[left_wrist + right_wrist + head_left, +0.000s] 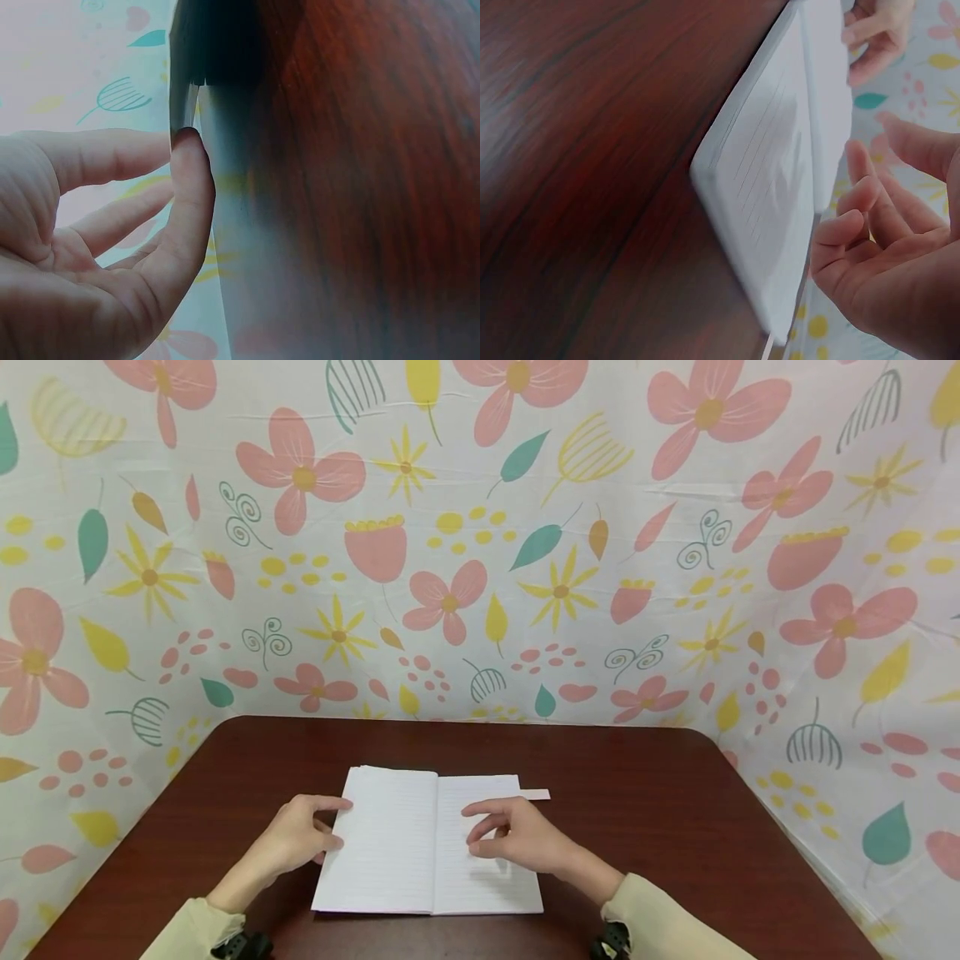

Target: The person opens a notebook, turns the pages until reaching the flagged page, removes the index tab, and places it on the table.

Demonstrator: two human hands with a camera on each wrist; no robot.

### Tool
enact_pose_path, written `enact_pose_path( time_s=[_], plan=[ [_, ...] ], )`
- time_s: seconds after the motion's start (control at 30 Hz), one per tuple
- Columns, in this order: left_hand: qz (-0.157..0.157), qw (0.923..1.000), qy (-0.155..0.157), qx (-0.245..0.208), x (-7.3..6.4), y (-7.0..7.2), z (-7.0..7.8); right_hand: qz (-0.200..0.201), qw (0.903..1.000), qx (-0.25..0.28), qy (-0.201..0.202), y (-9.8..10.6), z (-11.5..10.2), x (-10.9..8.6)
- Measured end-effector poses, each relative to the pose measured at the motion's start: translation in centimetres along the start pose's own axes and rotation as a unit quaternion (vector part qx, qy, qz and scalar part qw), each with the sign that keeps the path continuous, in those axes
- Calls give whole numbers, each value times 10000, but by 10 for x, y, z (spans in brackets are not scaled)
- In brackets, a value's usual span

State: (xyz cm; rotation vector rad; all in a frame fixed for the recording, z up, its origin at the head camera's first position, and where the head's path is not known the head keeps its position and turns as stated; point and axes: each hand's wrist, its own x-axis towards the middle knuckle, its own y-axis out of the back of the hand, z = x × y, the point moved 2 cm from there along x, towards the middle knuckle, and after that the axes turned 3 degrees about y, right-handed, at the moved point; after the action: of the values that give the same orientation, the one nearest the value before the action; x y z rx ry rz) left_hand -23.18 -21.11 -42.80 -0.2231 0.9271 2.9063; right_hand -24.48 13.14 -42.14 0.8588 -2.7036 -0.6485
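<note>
An open notebook (390, 860) with white ruled pages lies on the dark wooden table. My left hand (296, 835) grips its left edge, index finger on the page side. In the left wrist view the thumb (191, 180) is at the notebook's edge (180, 82). Above the right-hand page hovers my right hand (517, 835), its fingers loosely bent with nothing between them. The right wrist view shows those fingers (855, 214) beside the lined page (769, 165), apart from it. A narrow white strip (536, 794) juts out past the notebook's upper right side.
The reddish-brown table (637, 810) has rounded far corners. Behind it and along both sides hangs a white cloth (480, 543) printed with flowers and leaves. Each wrist, below a pale sleeve (197, 931), carries a small black device (242, 945).
</note>
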Motion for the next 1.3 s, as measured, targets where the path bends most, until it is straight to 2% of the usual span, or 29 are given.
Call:
enact_pose_path(
  time_s=[0.27,0.5,0.8,0.9,1.03,1.3],
  plan=[
    [17,10000,-53,77,2,-1,-3,131,9971,-755,10,25,14,-18],
    [15,9999,-124,75,2,-1,-1,59,9907,-1360,46,38,27,-28],
    [45,9999,-128,92,1,-1,-1,-148,9798,-1992,65,45,35,-37],
    [47,9999,-133,94,1,-1,-1,-215,9766,-2139,-91,46,36,-39],
    [48,9999,-139,86,1,-2,-1,-176,9726,-2299,-287,45,37,-39],
    [50,9999,-128,52,1,-2,-2,-114,9691,-2432,-395,45,38,-40]
  ],
)
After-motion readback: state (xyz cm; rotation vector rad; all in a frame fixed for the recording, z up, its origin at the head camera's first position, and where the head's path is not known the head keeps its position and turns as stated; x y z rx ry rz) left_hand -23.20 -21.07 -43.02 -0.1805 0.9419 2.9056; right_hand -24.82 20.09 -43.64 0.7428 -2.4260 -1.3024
